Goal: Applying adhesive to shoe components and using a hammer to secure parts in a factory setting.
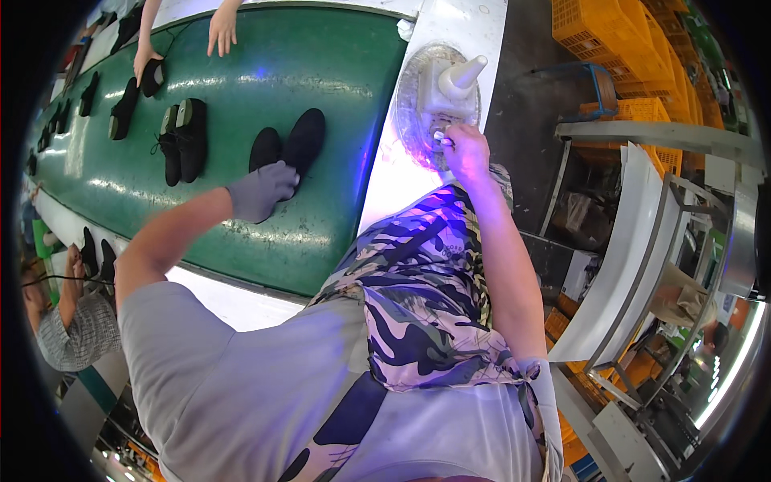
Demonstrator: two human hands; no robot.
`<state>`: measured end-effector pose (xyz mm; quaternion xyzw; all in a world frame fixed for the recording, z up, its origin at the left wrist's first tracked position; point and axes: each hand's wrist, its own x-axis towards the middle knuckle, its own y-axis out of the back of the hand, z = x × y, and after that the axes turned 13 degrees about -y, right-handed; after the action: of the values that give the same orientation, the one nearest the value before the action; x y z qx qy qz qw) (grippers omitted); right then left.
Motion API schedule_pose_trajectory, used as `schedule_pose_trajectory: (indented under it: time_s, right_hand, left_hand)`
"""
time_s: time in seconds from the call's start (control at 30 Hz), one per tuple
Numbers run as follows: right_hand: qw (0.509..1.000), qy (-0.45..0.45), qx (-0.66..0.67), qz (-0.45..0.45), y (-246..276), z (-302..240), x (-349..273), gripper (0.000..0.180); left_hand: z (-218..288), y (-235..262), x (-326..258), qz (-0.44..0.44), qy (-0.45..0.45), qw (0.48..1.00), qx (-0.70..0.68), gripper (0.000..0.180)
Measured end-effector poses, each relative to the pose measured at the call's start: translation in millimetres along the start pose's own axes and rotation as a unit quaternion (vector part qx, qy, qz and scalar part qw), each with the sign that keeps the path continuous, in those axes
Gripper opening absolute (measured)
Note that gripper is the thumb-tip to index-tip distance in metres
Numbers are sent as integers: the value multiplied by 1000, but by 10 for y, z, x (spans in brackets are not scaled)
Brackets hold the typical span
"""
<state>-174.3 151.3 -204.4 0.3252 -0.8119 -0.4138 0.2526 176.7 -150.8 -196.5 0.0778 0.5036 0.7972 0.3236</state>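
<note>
A pair of black shoes lies on the green belt in front of me, the right-hand black shoe [306,138] tilted beside the left-hand black shoe [266,148]. My left hand [263,191], in a grey glove, has its fingers closed at the near ends of these shoes, covering them. To the right, my bare right hand [467,151] is pinched around something small and whitish, too small to make out. It hovers over the near edge of a round, stained tray [409,104]. On that tray stands a white plastic container [450,90] with a cone-shaped spout.
More black shoes [191,140] stand along the green belt [241,80]. Across it, another person's hands [222,32] reach in, one touching a shoe. At left a person [72,321] sits near more shoes. Yellow crates [614,36] and a metal frame [642,132] stand right.
</note>
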Motion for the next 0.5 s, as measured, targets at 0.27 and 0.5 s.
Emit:
schedule_pose_trajectory:
  time_s: [0.27, 0.5]
  right_hand:
    - [995, 16, -83, 56, 13, -26, -70, 9]
    - [994, -38, -103, 13, 82, -78, -92, 12]
  left_hand:
    - [-74, -25, 733, 213, 498, 836, -87, 85]
    - [-363, -137, 535, 82, 517, 831, -191, 69]
